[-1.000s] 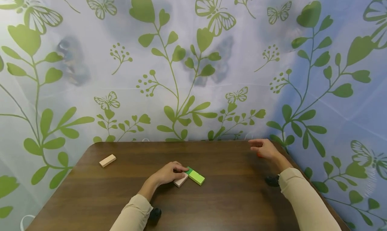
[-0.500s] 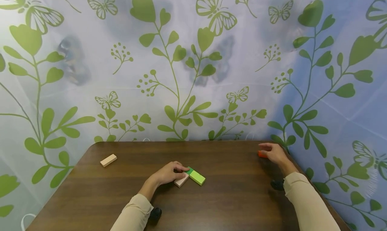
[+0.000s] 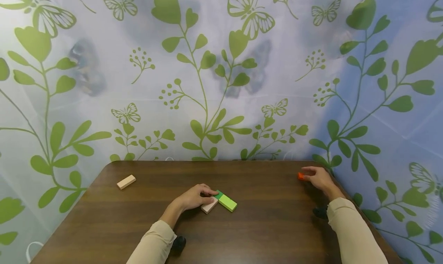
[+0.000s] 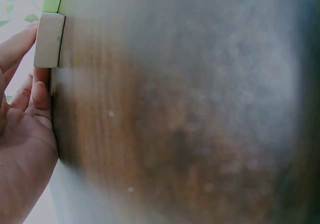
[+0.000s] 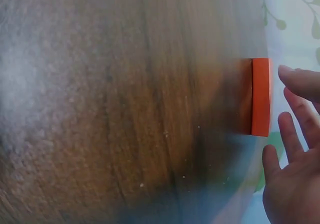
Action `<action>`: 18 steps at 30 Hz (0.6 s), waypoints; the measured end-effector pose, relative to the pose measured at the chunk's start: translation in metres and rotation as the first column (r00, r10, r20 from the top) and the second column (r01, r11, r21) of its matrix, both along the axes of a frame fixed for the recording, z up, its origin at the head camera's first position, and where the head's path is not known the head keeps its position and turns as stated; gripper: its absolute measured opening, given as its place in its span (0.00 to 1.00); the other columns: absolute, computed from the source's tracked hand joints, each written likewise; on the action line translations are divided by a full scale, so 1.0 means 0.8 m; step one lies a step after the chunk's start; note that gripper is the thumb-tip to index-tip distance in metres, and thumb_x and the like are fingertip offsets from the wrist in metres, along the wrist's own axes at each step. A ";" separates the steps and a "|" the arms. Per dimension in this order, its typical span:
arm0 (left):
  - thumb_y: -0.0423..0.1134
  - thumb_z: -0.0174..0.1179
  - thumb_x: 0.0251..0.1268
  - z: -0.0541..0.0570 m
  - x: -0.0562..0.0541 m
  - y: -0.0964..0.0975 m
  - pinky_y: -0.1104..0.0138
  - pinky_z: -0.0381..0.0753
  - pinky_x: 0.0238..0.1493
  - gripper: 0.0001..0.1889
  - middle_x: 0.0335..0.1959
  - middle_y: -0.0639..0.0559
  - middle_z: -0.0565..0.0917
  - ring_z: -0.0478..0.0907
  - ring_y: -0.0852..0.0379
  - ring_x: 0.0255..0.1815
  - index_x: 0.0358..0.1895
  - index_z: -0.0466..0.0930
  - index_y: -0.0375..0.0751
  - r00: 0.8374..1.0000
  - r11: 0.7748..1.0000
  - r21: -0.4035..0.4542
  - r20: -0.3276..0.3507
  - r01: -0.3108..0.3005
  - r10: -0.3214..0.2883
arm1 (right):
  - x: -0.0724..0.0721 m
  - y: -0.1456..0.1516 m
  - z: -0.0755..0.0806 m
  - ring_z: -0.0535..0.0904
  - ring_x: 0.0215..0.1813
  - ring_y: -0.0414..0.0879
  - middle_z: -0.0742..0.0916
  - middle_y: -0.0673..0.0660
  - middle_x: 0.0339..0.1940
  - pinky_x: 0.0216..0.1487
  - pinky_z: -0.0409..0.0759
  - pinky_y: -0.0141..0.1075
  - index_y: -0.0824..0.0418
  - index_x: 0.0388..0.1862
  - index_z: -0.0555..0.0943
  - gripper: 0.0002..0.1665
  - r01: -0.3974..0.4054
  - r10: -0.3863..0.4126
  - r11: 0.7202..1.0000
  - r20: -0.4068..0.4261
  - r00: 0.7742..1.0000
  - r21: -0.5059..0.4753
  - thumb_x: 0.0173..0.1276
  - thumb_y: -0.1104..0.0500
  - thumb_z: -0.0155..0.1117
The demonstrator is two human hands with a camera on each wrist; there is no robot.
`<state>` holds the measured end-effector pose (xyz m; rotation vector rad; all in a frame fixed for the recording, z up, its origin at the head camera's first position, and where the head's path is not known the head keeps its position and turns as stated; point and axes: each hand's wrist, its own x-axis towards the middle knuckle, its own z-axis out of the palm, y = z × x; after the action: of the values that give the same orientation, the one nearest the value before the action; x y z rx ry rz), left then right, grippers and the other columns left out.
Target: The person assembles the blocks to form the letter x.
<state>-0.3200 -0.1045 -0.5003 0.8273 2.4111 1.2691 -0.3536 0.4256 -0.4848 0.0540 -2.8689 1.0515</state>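
The orange block (image 3: 300, 176) at the table's (image 3: 263, 233) far right is reached by the right hand (image 3: 318, 178) — fingers apart, seemingly not yet gripping; the pale block (image 3: 209, 206) is pressed by the left hand's (image 3: 194, 196) relaxed fingers.

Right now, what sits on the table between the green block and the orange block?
Only bare dark wooden table separates the green rectangular block from the small orange block, seen in the head view.

A staged recording corner: leaf-print curtain (image 3: 221, 75) behind wooden table (image 3: 263, 225).

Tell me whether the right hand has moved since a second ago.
Yes. The right hand moved rightward toward the table's right edge, now at the small orange block.
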 end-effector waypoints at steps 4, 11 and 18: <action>0.37 0.64 0.75 -0.003 0.001 0.005 0.50 0.73 0.57 0.17 0.57 0.49 0.78 0.73 0.47 0.57 0.63 0.85 0.41 1.000 1.000 0.004 0.010 -0.001 0.001 | 0.006 0.011 -0.010 0.70 0.63 0.75 0.73 0.80 0.67 0.60 0.69 0.65 0.72 0.72 0.73 0.32 -0.013 0.012 1.000 0.054 0.998 0.015 0.73 0.61 0.68; 0.38 0.64 0.76 -0.004 0.002 0.007 0.54 0.74 0.53 0.17 0.56 0.50 0.78 0.74 0.50 0.54 0.63 0.85 0.43 1.000 1.000 -0.001 0.005 0.000 0.000 | 0.013 0.020 -0.021 0.64 0.67 0.79 0.68 0.82 0.71 0.64 0.62 0.70 0.68 0.75 0.72 0.33 0.033 -0.034 0.999 0.064 0.997 0.022 0.75 0.58 0.67; 0.38 0.64 0.75 -0.003 -0.002 -0.001 0.52 0.74 0.56 0.16 0.56 0.51 0.78 0.74 0.50 0.55 0.63 0.86 0.44 1.000 1.000 -0.017 0.007 -0.017 0.017 | 0.007 0.011 -0.021 0.66 0.66 0.78 0.70 0.81 0.69 0.63 0.64 0.67 0.71 0.73 0.72 0.35 0.054 -0.054 0.998 0.071 0.996 0.010 0.73 0.58 0.69</action>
<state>-0.3213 -0.1049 -0.5029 0.7984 2.4251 1.2537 -0.3483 0.4346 -0.5017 -0.0613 -2.9196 1.0525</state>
